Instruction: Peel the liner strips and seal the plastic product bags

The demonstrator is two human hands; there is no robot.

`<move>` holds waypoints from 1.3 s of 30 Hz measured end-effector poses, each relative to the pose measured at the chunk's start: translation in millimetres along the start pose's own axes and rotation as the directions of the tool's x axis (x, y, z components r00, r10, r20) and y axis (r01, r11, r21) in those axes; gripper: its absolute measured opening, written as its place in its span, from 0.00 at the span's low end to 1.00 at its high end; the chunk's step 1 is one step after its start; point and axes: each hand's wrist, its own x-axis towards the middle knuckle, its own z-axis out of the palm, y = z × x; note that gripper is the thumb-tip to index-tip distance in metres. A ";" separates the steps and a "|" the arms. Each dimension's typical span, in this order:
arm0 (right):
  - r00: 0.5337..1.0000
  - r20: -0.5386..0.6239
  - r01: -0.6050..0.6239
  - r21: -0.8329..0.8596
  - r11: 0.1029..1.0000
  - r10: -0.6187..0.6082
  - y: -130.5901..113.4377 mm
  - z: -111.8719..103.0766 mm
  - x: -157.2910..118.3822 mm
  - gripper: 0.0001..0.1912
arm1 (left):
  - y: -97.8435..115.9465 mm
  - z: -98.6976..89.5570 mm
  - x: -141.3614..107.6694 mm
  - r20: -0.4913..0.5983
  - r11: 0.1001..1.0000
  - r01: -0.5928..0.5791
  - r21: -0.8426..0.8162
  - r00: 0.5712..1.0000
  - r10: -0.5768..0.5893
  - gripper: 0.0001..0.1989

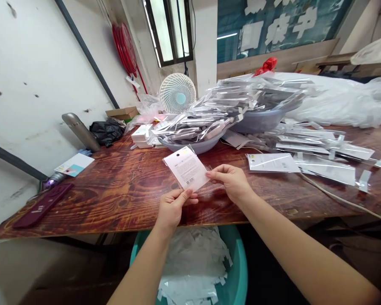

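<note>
Between my two hands, above the front of the table, is a white printed card in a clear plastic sleeve point(186, 168). It is tilted, with a dark round hole near its top and a barcode low down. My left hand point(174, 205) pinches its bottom edge between thumb and fingers. At its right edge, my right hand point(230, 180) is closed on the clear plastic. To the right lie several similar packets, the nearest being a sleeved white card point(271, 162). Behind the held card, a grey basin point(198, 147) is heaped with more packets.
A second basin point(260, 123) heaped with packets stands behind. A fan point(178, 94) is at the back. A maroon phone point(43, 205) and a metal flask point(80, 130) are on the left. A cable point(336, 197) crosses the right side. Below the edge stands a teal tub point(241, 262) of white scraps.
</note>
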 end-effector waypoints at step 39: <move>0.987 -0.123 0.146 0.402 0.904 -0.105 3.2 57.2 -59.3 0.11 | 35.8 16.4 -41.9 -0.097 0.880 -0.032 -0.475 0.995 -0.016 0.16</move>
